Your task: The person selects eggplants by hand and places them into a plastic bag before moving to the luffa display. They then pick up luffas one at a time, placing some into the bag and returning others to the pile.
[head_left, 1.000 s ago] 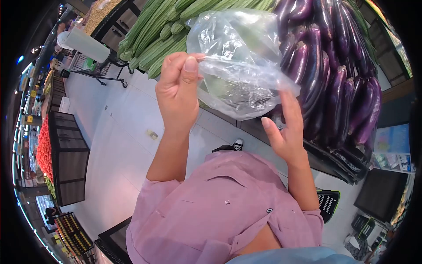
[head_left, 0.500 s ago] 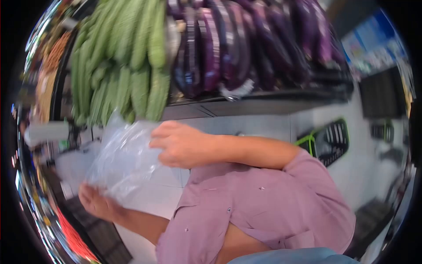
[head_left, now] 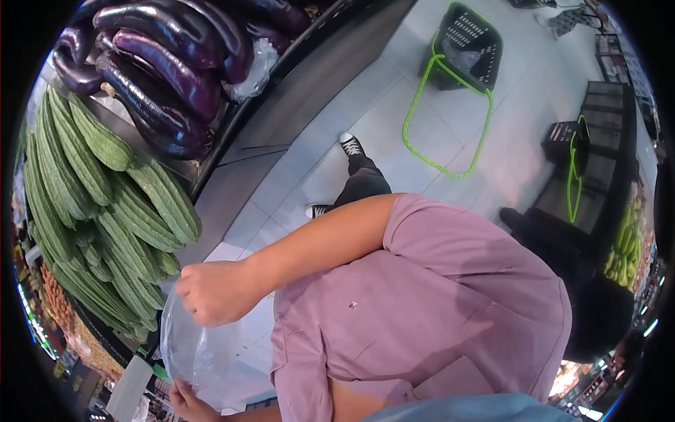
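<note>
A clear plastic bag (head_left: 184, 344) hangs stretched between my two hands, its rim bowed outward on the left side. My right hand (head_left: 219, 292) is closed on the bag's upper edge, close to the pile of ridged green gourds (head_left: 105, 211). Lower down, at the bottom of the view, my left hand (head_left: 188, 401) pinches the bag's other edge between thumb and fingers. No vegetables show inside the bag. Glossy purple eggplants (head_left: 169, 70) lie above the gourds on the same stand.
A black basket with a green handle (head_left: 464, 53) stands on the tiled floor. Another basket (head_left: 564, 144) is near dark shelving at right. A crumpled plastic bag (head_left: 256, 70) lies beside the eggplants. A person's legs and sneakers (head_left: 351, 145) show near the stand.
The view has swung, so the vegetables now lie at upper left and more floor shows. The bag, previously spread flat and wide, now hangs with a bowed edge between both hands.
</note>
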A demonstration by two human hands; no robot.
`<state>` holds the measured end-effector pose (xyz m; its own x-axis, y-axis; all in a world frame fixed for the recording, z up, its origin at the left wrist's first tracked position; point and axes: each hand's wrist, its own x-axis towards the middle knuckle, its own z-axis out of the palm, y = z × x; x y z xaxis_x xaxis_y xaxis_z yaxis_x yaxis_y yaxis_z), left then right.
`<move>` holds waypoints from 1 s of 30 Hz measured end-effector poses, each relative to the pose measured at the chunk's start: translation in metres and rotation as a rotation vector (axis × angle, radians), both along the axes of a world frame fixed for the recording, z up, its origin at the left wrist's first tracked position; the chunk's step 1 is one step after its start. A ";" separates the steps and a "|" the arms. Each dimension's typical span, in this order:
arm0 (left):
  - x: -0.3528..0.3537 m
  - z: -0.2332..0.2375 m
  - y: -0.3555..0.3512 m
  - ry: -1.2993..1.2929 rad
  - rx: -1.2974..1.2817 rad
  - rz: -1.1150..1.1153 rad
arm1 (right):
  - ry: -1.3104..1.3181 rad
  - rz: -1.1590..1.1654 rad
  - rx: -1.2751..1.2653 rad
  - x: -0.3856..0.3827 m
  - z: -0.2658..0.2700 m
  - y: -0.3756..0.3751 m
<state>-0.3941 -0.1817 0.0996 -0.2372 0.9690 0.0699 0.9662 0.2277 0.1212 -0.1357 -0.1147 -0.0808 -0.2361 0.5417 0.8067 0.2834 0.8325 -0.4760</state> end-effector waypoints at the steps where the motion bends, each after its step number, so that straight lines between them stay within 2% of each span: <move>1: -0.019 -0.003 0.001 -0.062 0.013 0.135 | 0.000 -0.007 0.025 -0.010 0.002 -0.003; 2: -0.030 -0.006 -0.002 -0.062 0.020 0.131 | 0.000 -0.010 0.032 -0.019 0.004 -0.005; 4: -0.041 -0.004 -0.008 -0.223 0.258 0.305 | -0.034 0.019 0.089 -0.041 0.013 -0.013; 5: -0.146 -0.018 -0.005 -0.761 0.349 0.270 | -0.032 0.034 0.106 -0.051 0.018 -0.015; 6: -0.155 -0.014 -0.009 -0.768 0.371 0.279 | -0.071 0.058 0.125 -0.057 0.023 -0.017; 8: -0.166 -0.003 -0.011 -1.160 0.406 0.079 | -0.124 0.079 0.153 -0.071 0.030 -0.019; 9: -0.156 0.003 -0.012 -1.220 0.435 0.043 | -0.131 0.092 0.163 -0.079 0.032 -0.020; 10: -0.124 0.013 -0.011 -1.228 0.435 0.037 | -0.136 0.104 0.171 -0.086 0.035 -0.021; 12: -0.064 0.029 -0.014 -1.034 0.436 -0.128 | -0.198 0.118 0.167 -0.096 0.040 -0.023; 13: -0.155 0.024 -0.010 -0.703 0.205 -0.293 | -0.255 0.137 0.158 -0.100 0.042 -0.025; 14: -0.142 0.022 -0.007 -0.703 0.215 -0.287 | -0.258 0.145 0.166 -0.104 0.041 -0.027; 16: -0.122 0.023 -0.006 -1.154 0.586 -0.010 | -0.309 0.205 0.119 -0.114 0.035 -0.025; 17: -0.189 0.018 0.002 -1.026 0.502 -0.141 | -0.298 0.218 0.085 -0.117 0.031 -0.027; 18: -0.183 0.014 0.007 -0.741 0.463 -0.250 | -0.287 0.250 0.054 -0.116 0.030 -0.029; 19: -0.146 0.020 0.013 -0.763 0.480 -0.179 | -0.312 0.294 0.000 -0.115 0.034 -0.028; 20: -0.175 0.013 0.023 -0.679 0.492 -0.282 | -0.351 0.335 -0.059 -0.112 0.039 -0.028; 21: -0.114 0.027 0.032 -0.830 0.541 -0.166 | -0.325 0.349 -0.110 -0.109 0.047 -0.029; 22: -0.109 0.034 0.037 -0.870 0.503 -0.094 | -0.301 0.355 -0.172 -0.105 0.059 -0.029; 23: -0.102 0.036 0.040 -0.870 0.522 -0.154 | -0.306 0.412 -0.146 -0.102 0.070 -0.027; 25: -0.089 0.042 0.049 -0.844 0.589 -0.418 | -0.217 0.487 -0.538 -0.100 0.082 -0.019; 26: -0.081 0.044 0.052 -0.839 0.600 -0.402 | -0.225 0.505 -0.534 -0.103 0.081 -0.012; 29: -0.058 0.053 0.057 -0.544 0.843 -0.545 | -0.113 0.416 -0.499 -0.106 0.089 0.020; 30: -0.054 0.054 0.058 -0.533 0.854 -0.536 | -0.008 0.487 -0.673 -0.104 0.105 0.031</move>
<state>-0.4479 -0.1233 0.1535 -0.0039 0.6386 0.7696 0.6935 -0.5527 0.4621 -0.2394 -0.0833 0.0237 -0.5733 0.7436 0.3441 -0.0291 0.4012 -0.9155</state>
